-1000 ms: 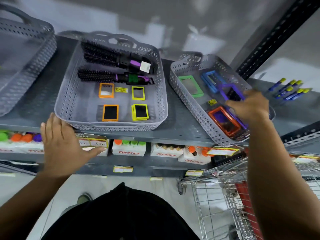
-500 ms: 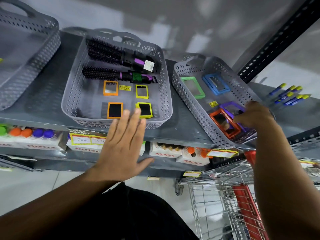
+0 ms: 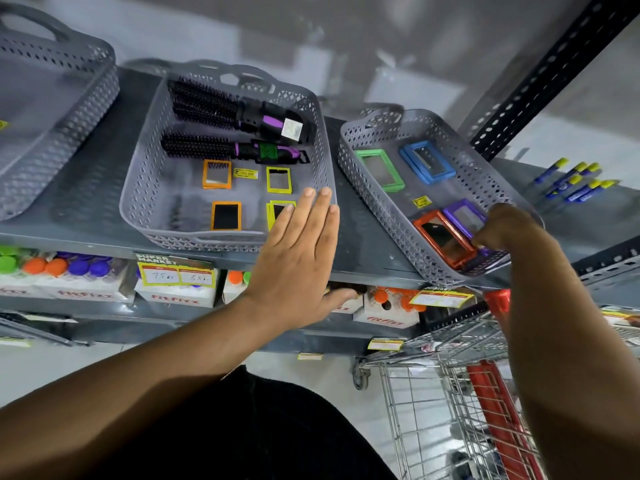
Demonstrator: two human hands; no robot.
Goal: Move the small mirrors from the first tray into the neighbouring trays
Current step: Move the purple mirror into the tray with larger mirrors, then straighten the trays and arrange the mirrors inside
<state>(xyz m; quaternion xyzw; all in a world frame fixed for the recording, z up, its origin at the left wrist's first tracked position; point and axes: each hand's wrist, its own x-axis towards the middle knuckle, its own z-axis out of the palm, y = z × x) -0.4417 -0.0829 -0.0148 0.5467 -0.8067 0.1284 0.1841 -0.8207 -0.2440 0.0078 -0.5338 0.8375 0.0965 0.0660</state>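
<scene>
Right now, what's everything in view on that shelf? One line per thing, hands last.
Grey perforated plastic trays: three, grey, top shelf.
Black round hairbrushes: two, black with purple, back of middle tray.
Small orange-framed mirrors: two, middle tray.
Small yellow-framed mirrors: at least two, middle tray.
Larger framed mirrors: four (green, blue, purple, orange), right tray.
Blue-and-yellow pens: several, shelf right.
Boxed bottles: several boxes, lower shelf.
Wire shopping trolley: one, lower right.
Left hand: open, flat, over middle tray's front corner.
Right hand: fingers closed at the purple mirror.
</scene>
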